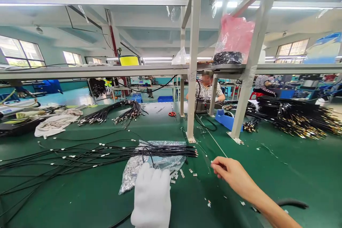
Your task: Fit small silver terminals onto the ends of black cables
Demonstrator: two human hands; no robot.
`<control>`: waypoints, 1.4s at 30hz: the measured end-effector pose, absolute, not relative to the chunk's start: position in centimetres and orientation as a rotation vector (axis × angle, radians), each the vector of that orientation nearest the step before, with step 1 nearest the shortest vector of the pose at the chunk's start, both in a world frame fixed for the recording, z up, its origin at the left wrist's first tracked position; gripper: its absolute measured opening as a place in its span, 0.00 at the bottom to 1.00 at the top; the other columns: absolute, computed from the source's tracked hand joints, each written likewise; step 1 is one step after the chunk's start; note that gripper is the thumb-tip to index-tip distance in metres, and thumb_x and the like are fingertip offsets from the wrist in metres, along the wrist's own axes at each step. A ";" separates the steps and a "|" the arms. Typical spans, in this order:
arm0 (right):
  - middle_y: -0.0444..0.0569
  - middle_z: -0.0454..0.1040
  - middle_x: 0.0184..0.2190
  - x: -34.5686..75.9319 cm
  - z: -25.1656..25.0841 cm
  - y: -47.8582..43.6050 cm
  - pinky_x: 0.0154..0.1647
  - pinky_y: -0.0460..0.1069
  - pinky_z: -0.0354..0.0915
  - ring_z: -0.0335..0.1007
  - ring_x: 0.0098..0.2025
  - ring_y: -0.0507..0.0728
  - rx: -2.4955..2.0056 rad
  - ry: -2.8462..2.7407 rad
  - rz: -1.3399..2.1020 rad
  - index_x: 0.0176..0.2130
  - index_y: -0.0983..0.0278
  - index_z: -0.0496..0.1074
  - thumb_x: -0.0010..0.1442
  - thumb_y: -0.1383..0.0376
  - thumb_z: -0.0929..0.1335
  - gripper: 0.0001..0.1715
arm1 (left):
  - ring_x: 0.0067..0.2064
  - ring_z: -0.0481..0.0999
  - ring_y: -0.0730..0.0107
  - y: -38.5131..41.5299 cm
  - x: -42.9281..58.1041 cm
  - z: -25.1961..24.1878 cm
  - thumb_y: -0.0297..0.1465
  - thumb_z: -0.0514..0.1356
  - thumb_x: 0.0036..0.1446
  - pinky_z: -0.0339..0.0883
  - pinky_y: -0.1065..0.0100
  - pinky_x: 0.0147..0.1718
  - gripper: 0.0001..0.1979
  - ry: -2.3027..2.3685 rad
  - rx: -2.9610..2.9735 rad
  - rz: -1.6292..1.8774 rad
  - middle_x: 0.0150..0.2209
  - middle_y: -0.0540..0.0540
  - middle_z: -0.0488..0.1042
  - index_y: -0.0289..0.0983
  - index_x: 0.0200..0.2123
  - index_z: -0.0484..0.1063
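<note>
The left hand [151, 194], in a white glove, lies flat with fingers together on a clear bag [149, 165] of small metal parts, gripping nothing. Black cables [107, 153] cross the bag just beyond it. The bare right hand [231, 174] pinches 1 tiny part [212, 164] between thumb and fingertips above the green table [294, 174].

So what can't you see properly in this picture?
- Head view: whatever the right hand pinches, too small to tell.
- Left hand: a white glove covers it, and the bottom edge cuts off the wrist.
- Little metal pieces beside the clear bag: too tiny to identify.
- Black cables: their left ends run off the edge.
</note>
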State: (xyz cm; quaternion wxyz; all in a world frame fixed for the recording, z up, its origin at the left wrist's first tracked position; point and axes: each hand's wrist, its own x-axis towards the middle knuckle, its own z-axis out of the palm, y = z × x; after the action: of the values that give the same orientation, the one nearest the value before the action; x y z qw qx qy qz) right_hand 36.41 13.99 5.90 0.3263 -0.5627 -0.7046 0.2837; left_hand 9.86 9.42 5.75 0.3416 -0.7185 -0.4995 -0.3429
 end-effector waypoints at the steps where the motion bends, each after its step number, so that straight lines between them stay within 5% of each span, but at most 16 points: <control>1: 0.47 0.72 0.26 36.0 5.7 14.4 0.31 0.51 0.62 0.70 0.30 0.59 -1.450 -1.855 0.777 0.28 0.60 0.68 0.56 0.52 0.59 0.18 | 0.27 0.63 0.64 9.4 9.6 5.9 0.24 0.52 0.61 0.64 0.54 0.43 0.14 -1.301 -1.839 -0.882 0.22 0.50 0.63 0.40 0.24 0.68; 7: 0.47 0.73 0.25 32.9 4.5 15.3 0.29 0.49 0.63 0.70 0.29 0.57 -1.326 -1.936 0.881 0.28 0.61 0.69 0.56 0.57 0.60 0.14 | 0.32 0.68 0.59 9.4 8.0 6.3 0.26 0.58 0.59 0.65 0.57 0.38 0.06 -1.300 -1.739 -0.759 0.24 0.48 0.67 0.38 0.31 0.74; 12: 0.48 0.74 0.26 31.8 5.2 15.6 0.31 0.50 0.62 0.70 0.30 0.58 -1.284 -2.026 0.816 0.29 0.62 0.70 0.58 0.61 0.60 0.13 | 0.31 0.67 0.59 9.0 8.2 6.9 0.26 0.56 0.62 0.64 0.58 0.34 0.09 -1.374 -1.685 -0.854 0.23 0.47 0.68 0.37 0.32 0.75; 20: 0.56 0.76 0.44 27.2 3.8 16.1 0.50 0.56 0.62 0.69 0.47 0.63 -1.079 -2.234 0.610 0.43 0.66 0.75 0.61 0.73 0.59 0.19 | 0.29 0.67 0.62 8.9 7.3 7.5 0.27 0.55 0.64 0.64 0.58 0.37 0.08 -1.334 -1.596 -0.910 0.27 0.45 0.75 0.35 0.36 0.75; 24: 0.56 0.73 0.42 25.4 2.9 17.1 0.49 0.56 0.61 0.65 0.48 0.64 -1.073 -2.227 0.558 0.36 0.65 0.72 0.52 0.80 0.58 0.20 | 0.29 0.68 0.61 8.9 6.6 7.3 0.27 0.55 0.64 0.65 0.56 0.40 0.09 -1.378 -1.561 -0.932 0.27 0.45 0.74 0.34 0.38 0.75; 28: 0.47 0.71 0.26 24.9 2.8 17.7 0.35 0.51 0.62 0.68 0.31 0.59 -1.071 -2.202 0.716 0.28 0.61 0.65 0.52 0.77 0.58 0.13 | 0.34 0.71 0.58 8.3 4.7 7.8 0.27 0.58 0.63 0.67 0.55 0.46 0.07 -1.410 -1.331 -1.010 0.27 0.45 0.74 0.32 0.41 0.76; 34: 0.41 0.66 0.19 23.8 3.0 18.5 0.23 0.47 0.61 0.66 0.19 0.54 -0.960 -2.171 1.081 0.29 0.62 0.67 0.57 0.65 0.59 0.10 | 0.43 0.77 0.56 6.9 2.8 8.7 0.34 0.56 0.66 0.70 0.56 0.48 0.12 -1.714 -1.011 -1.250 0.36 0.42 0.79 0.35 0.43 0.77; 37: 0.45 0.70 0.22 22.8 3.6 18.9 0.31 0.49 0.65 0.70 0.27 0.58 -0.832 -2.193 1.140 0.21 0.61 0.65 0.55 0.58 0.65 0.15 | 0.47 0.77 0.53 6.4 2.8 8.8 0.39 0.53 0.67 0.70 0.54 0.49 0.16 -1.857 -0.943 -1.418 0.39 0.40 0.80 0.36 0.41 0.78; 40: 0.49 0.76 0.34 21.7 3.7 19.1 0.48 0.52 0.66 0.72 0.42 0.60 -0.745 -2.140 1.167 0.26 0.62 0.71 0.54 0.57 0.64 0.13 | 0.47 0.77 0.52 6.3 2.9 8.8 0.41 0.52 0.67 0.70 0.52 0.48 0.19 -1.876 -0.943 -1.500 0.41 0.40 0.80 0.37 0.40 0.79; 42: 0.50 0.77 0.33 21.0 3.0 19.5 0.43 0.51 0.68 0.73 0.38 0.59 -0.764 -2.107 1.230 0.28 0.63 0.72 0.52 0.58 0.63 0.12 | 0.46 0.77 0.52 6.5 3.0 8.6 0.42 0.52 0.67 0.70 0.52 0.47 0.19 -1.860 -0.951 -1.513 0.40 0.40 0.80 0.37 0.41 0.78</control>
State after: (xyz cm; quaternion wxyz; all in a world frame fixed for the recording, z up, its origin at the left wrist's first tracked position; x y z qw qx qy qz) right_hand 20.96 19.46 3.02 0.2883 -0.2861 -0.7891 0.4608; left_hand 3.03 6.46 8.57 0.2774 -0.3543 -0.6927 -0.5637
